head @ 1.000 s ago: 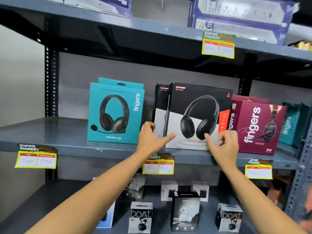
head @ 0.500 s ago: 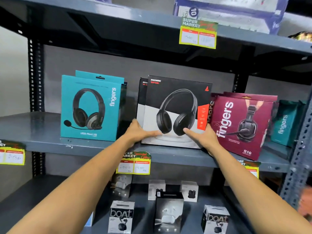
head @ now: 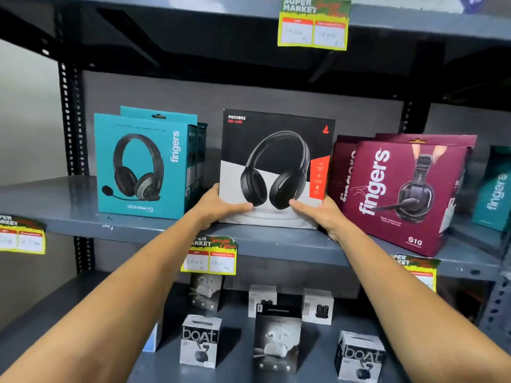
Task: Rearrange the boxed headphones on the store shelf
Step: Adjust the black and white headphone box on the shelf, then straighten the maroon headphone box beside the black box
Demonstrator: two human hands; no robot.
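Observation:
A black-and-white Rockerz headphone box [head: 276, 150] stands upright in the middle of the grey shelf [head: 69, 205], facing me squarely. My left hand [head: 218, 208] grips its lower left corner, thumb across the front. My right hand [head: 320, 214] grips its lower right corner the same way. To its left stand two teal Fingers headset boxes [head: 141, 167], one behind the other. To its right stand maroon Fingers S10 boxes [head: 401, 189], angled, the front one near the shelf edge. Any second Rockerz box behind the held one is hidden.
Another teal Fingers box [head: 495, 189] sits at the far right. Yellow price tags [head: 210, 258] hang on the shelf edges. Several small Boat earbud boxes [head: 199, 341] stand on the lower shelf. A perforated black upright [head: 69, 120] frames the left side.
Both hands went from reaching toward the Rockerz box to gripping its lower corners. The box now faces straight forward and hides the one behind it. The view has shifted closer.

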